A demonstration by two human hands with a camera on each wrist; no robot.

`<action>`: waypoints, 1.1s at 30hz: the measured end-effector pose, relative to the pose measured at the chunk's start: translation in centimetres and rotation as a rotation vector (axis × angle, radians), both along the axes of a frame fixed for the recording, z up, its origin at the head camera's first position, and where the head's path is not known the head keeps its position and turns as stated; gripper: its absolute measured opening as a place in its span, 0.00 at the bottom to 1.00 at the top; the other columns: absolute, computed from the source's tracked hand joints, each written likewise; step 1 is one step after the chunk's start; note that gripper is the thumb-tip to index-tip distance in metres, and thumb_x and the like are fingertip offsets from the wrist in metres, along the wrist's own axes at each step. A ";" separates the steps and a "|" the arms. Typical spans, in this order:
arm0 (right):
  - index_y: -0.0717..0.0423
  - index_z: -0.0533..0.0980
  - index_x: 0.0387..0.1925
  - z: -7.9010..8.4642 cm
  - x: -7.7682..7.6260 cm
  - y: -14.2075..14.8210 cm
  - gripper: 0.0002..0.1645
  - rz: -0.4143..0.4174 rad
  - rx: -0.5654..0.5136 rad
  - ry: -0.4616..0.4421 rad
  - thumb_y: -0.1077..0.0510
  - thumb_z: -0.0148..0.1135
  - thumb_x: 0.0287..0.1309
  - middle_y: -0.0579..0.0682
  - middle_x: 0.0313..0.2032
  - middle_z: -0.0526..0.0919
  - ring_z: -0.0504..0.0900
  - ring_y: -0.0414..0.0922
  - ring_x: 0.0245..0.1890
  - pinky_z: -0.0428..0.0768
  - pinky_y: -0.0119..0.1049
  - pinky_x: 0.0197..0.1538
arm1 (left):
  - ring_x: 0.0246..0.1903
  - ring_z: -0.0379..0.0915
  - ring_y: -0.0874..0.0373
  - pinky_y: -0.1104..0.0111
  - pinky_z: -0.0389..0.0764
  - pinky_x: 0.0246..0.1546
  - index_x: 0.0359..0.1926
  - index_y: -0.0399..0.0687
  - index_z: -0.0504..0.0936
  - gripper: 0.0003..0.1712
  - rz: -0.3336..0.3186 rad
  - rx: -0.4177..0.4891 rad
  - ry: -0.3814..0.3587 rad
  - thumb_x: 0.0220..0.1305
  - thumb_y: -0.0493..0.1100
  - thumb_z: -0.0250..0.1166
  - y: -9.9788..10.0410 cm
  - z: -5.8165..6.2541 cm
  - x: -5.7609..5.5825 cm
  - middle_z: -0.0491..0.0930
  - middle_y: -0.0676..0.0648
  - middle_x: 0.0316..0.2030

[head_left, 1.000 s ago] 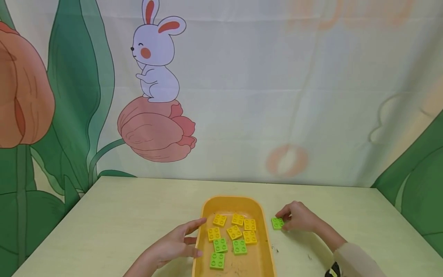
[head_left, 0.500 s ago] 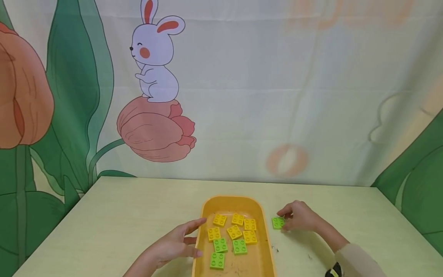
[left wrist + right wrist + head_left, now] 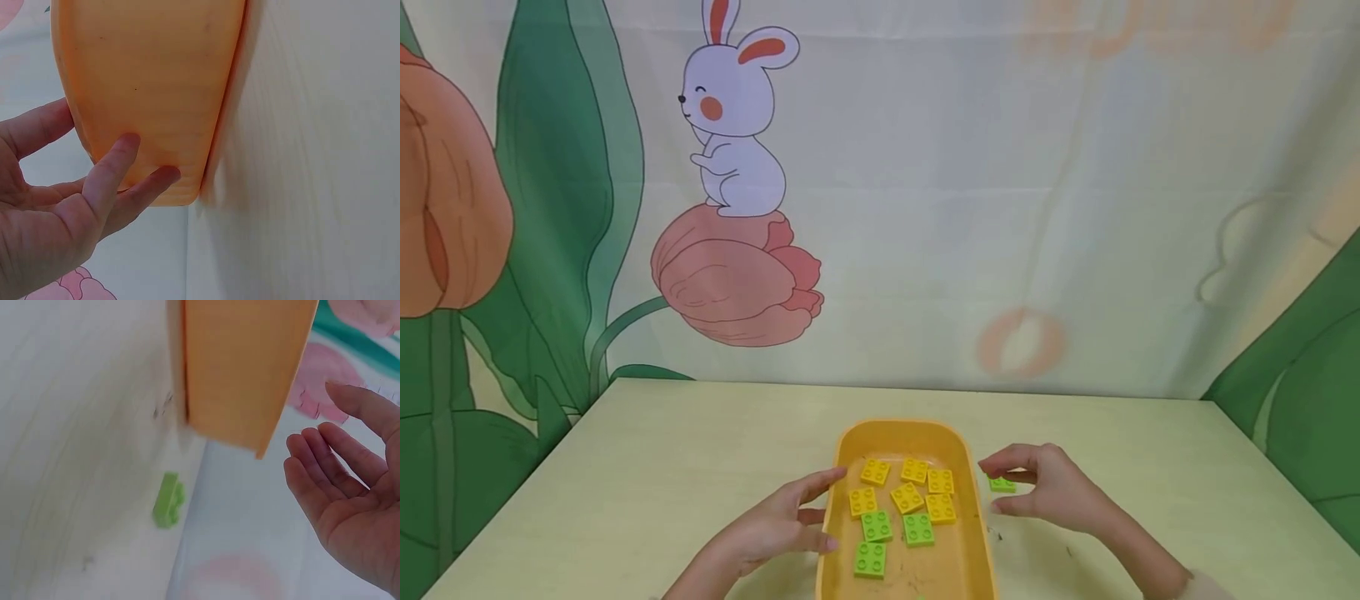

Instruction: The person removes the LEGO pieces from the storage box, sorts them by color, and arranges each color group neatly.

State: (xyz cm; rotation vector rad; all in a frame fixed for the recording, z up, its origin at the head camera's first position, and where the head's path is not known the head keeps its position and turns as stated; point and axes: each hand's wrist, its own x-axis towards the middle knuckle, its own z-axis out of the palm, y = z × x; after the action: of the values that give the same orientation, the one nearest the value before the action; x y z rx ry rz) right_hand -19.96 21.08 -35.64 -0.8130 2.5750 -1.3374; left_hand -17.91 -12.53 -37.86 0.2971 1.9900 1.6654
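Observation:
An orange-yellow tray (image 3: 904, 424) stands on the table with several toy building bricks in it. My left hand (image 3: 775, 525) lies along the tray's left side, its extended fingertips (image 3: 128, 142) against the outer wall in the left wrist view. To the right of the tray, a green brick (image 3: 1002, 485) rests on the table. My right hand (image 3: 1063, 492) hovers by it, thumb and fingers spread, partly covering it in the head view. The right wrist view shows that hand holding nothing, with the green brick (image 3: 166, 501) apart from it on the tabletop.
Yellow bricks (image 3: 907, 497) fill the tray's far half; green bricks (image 3: 917, 530) lie nearer, and a green sliver shows at the bottom frame edge. Small dark marks (image 3: 996, 533) dot the table right of the tray. A printed curtain (image 3: 910, 208) hangs behind the table.
My right hand has let go of the green brick and risen slightly to the left, its fingers opening. The brick stays on the table. My left hand keeps its place at the tray.

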 end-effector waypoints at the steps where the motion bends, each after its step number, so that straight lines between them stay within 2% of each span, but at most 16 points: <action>1: 0.64 0.77 0.44 0.2 0.4 -0.4 0.23 0.011 -0.004 -0.001 0.59 0.71 0.43 0.56 0.42 0.80 0.80 0.44 0.42 0.77 0.41 0.48 | 0.59 0.58 0.35 0.55 0.73 0.49 0.68 0.37 0.51 0.48 -0.001 0.004 0.000 0.49 0.28 0.67 0.0 0.0 0.0 0.45 0.30 0.67; 3: 0.63 0.77 0.44 0.4 1.2 -1.2 0.24 0.037 -0.010 -0.006 0.56 0.71 0.44 0.55 0.42 0.80 0.79 0.43 0.42 0.76 0.41 0.49 | 0.59 0.58 0.34 0.55 0.73 0.50 0.68 0.36 0.51 0.48 -0.004 0.009 0.002 0.49 0.28 0.67 0.0 0.0 0.0 0.45 0.30 0.67; 7: 0.62 0.77 0.45 0.7 2.5 -2.9 0.25 0.075 -0.019 -0.032 0.54 0.70 0.45 0.57 0.43 0.80 0.79 0.47 0.43 0.77 0.41 0.48 | 0.59 0.57 0.34 0.56 0.74 0.49 0.68 0.36 0.50 0.48 -0.014 0.026 0.009 0.49 0.28 0.66 -0.2 -0.1 0.0 0.44 0.30 0.67; 12: 0.67 0.76 0.46 0.5 3.6 -5.2 0.25 0.144 -0.015 -0.064 0.58 0.69 0.46 0.59 0.43 0.80 0.80 0.45 0.42 0.78 0.43 0.46 | 0.59 0.57 0.33 0.56 0.75 0.48 0.68 0.35 0.49 0.48 -0.018 0.038 0.016 0.49 0.27 0.66 -0.3 -0.1 0.1 0.44 0.30 0.67; 19: 0.61 0.79 0.46 -0.6 4.4 -8.5 0.23 0.196 0.102 -0.123 0.57 0.70 0.45 0.49 0.44 0.82 0.78 0.40 0.44 0.78 0.37 0.47 | 0.59 0.56 0.32 0.56 0.75 0.48 0.68 0.35 0.49 0.48 -0.017 0.030 0.025 0.49 0.27 0.66 -0.3 -0.2 0.1 0.44 0.30 0.67; 22: 0.57 0.79 0.46 -1.2 4.7 -9.5 0.23 0.218 0.139 -0.191 0.54 0.69 0.46 0.43 0.42 0.81 0.77 0.37 0.42 0.77 0.35 0.46 | 0.59 0.56 0.31 0.55 0.74 0.49 0.68 0.35 0.50 0.48 -0.013 0.016 0.027 0.49 0.27 0.66 -0.2 -0.2 0.1 0.45 0.30 0.67; 25: 0.57 0.80 0.45 -1.8 4.7 -10.4 0.22 0.276 0.172 -0.198 0.52 0.68 0.48 0.39 0.40 0.81 0.77 0.32 0.39 0.77 0.30 0.44 | 0.59 0.57 0.32 0.55 0.74 0.49 0.68 0.36 0.51 0.47 -0.003 0.004 0.024 0.49 0.27 0.66 -0.1 -0.3 0.0 0.46 0.30 0.67; 29: 0.60 0.79 0.45 -2.6 4.6 -11.5 0.20 0.374 0.264 -0.090 0.53 0.64 0.52 0.39 0.38 0.82 0.76 0.28 0.36 0.75 0.23 0.41 | 0.58 0.59 0.34 0.57 0.75 0.48 0.68 0.37 0.51 0.47 0.002 0.014 0.014 0.49 0.27 0.66 -0.1 -0.2 0.1 0.46 0.29 0.66; 33: 0.59 0.80 0.43 -2.9 4.7 -12.4 0.17 0.424 0.388 0.029 0.54 0.63 0.54 0.39 0.37 0.82 0.75 0.26 0.37 0.75 0.22 0.41 | 0.58 0.59 0.34 0.58 0.75 0.47 0.68 0.36 0.50 0.47 -0.007 0.038 0.012 0.49 0.26 0.65 -0.2 -0.1 0.2 0.45 0.29 0.66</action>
State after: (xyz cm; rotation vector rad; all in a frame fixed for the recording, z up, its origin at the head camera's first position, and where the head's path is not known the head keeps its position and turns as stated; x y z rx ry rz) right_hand -15.25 8.66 -38.55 -1.2076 2.3769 -0.6853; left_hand -17.70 -12.75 -38.00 0.3281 1.9656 1.7022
